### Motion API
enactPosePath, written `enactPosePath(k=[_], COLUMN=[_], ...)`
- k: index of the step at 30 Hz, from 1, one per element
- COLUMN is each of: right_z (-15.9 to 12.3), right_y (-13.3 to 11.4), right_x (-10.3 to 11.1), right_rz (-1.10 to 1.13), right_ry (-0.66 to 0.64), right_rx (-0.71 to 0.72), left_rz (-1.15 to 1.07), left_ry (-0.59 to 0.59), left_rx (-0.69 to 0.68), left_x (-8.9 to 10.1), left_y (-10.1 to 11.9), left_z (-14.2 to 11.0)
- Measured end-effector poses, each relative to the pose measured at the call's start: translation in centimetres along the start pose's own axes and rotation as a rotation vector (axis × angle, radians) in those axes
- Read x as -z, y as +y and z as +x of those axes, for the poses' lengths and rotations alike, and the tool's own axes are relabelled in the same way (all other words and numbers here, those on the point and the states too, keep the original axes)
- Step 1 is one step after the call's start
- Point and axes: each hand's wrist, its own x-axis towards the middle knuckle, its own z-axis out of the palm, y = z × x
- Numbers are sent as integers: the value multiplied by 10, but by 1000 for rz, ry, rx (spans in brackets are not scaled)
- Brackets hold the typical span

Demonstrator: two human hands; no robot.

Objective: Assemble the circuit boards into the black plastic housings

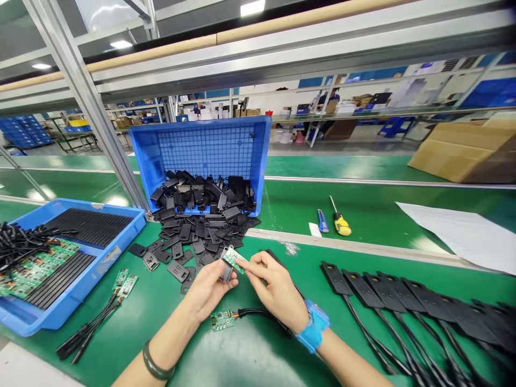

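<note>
My left hand is closed around a dark plastic casing half. A green circuit board lies over that casing, tilted, and my right hand pinches its near end between thumb and fingers. I cannot tell whether the board sits fully inside the casing. Below my hands, a second circuit board rests on the green table, its black cable running under my right wrist. Loose black casing halves are heaped just beyond my left hand.
A tipped blue crate spills casing halves. At left stands a blue tray of cabled boards, with two wired boards beside it. Cased cables line the right. A utility knife, screwdriver and paper sheet lie behind.
</note>
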Motion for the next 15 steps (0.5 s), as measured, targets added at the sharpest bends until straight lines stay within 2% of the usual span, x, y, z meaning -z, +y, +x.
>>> enactPosePath(k=[2,5,7,10,15], right_z=[0,0,0,0,-2], right_y=[0,-1,-3,-5,-5], right_x=[1,3,3,3,-1], right_rz=[20,62,68,69,63], right_ry=[1,34,36,9,4], right_rx=[-18,-69,-80,-44,5], left_rz=[24,142,173,165,173], left_ry=[21,-46,-35,34,-5], left_rx=[-6,-42,-88,-138,-147], left_x=[3,6,8,8,5], left_y=[1,1,-1,-4,-5], left_z=[-2,-3,-3,-3,-5])
